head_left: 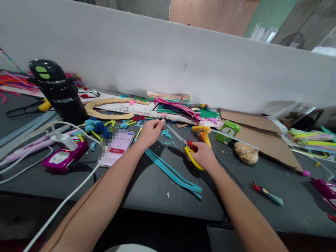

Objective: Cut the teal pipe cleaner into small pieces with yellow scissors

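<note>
My right hand (203, 155) grips a pair of scissors (193, 159) with yellow and red handles. The blades point up and left, toward my left hand (152, 132). That hand is closed, its fingertips pinched together just off the blade tips; whatever they hold is too small to make out. Small blue clippings (167, 133) lie on the table under the blades. Several long blue fuzzy strips (173, 171), which look like pipe cleaners, stretch across the table between my forearms. Behind my right hand stands a yellow hot glue gun (202, 132).
Left of my left arm lie a phone (121, 145) with a white cable, a purple power socket (65, 157) and a black bottle (62, 96). To the right are a green box (227, 132), a pale lump (246, 153), cardboard (268, 145) and a cutter knife (268, 194). A white partition (127, 54) rises behind.
</note>
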`<move>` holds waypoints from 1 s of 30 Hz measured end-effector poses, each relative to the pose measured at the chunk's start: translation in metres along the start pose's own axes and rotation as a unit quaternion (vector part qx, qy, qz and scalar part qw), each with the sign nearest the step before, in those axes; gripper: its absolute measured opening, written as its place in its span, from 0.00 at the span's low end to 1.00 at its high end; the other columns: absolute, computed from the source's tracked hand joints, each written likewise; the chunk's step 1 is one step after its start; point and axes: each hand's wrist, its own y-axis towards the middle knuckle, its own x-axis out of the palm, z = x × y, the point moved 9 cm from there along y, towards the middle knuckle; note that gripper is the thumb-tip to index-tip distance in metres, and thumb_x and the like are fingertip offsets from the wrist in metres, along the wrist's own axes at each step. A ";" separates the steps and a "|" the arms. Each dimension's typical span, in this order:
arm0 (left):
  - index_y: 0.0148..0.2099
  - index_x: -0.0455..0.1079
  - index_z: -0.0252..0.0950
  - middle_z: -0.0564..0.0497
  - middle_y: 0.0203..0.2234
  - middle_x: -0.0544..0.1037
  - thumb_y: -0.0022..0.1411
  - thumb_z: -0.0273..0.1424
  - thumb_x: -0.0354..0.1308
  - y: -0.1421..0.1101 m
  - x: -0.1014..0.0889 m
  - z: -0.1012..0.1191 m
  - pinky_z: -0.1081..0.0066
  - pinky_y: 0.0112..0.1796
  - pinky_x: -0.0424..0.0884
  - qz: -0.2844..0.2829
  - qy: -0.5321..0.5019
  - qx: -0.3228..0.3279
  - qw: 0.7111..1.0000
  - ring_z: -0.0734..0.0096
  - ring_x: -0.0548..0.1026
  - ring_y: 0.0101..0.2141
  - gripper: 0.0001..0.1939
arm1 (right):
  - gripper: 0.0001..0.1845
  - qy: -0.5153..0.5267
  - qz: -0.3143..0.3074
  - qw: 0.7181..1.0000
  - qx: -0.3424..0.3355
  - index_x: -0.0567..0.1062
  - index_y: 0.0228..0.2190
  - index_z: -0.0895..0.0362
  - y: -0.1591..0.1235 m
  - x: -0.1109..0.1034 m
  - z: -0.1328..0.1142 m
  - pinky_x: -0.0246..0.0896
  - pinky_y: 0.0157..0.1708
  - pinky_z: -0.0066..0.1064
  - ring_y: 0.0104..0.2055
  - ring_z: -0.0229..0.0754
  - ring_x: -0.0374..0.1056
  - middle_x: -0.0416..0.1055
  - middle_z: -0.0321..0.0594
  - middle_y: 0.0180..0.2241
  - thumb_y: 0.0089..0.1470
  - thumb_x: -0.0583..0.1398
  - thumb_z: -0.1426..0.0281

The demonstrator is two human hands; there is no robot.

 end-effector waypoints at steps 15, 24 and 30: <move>0.24 0.64 0.35 0.55 0.16 0.62 0.63 0.52 0.46 0.002 0.002 -0.006 0.71 0.25 0.53 -0.002 0.001 -0.007 1.000 0.75 0.59 0.21 0.27 | 0.20 0.010 0.010 1.000 0.012 0.73 0.23 0.56 -0.001 -0.001 0.003 0.45 0.24 0.27 0.26 0.38 0.61 0.69 0.37 0.22 0.48 0.59 0.51; 0.25 0.64 0.35 0.55 0.16 0.62 0.63 0.52 0.46 0.002 0.003 -0.006 0.71 0.26 0.55 -0.002 -0.001 -0.002 1.000 0.74 0.60 0.21 0.27 | 0.19 -0.006 -0.003 1.000 0.000 0.72 0.23 0.56 -0.001 0.002 0.001 0.45 0.25 0.28 0.26 0.38 0.61 0.70 0.37 0.23 0.50 0.59 0.53; 0.25 0.65 0.35 0.54 0.16 0.63 0.63 0.51 0.46 0.002 0.003 -0.006 0.71 0.25 0.55 0.003 0.001 -0.008 1.000 0.73 0.61 0.21 0.26 | 0.18 -0.008 -0.003 1.000 -0.005 0.72 0.22 0.56 0.000 0.002 -0.001 0.45 0.25 0.28 0.26 0.38 0.61 0.70 0.37 0.23 0.50 0.59 0.54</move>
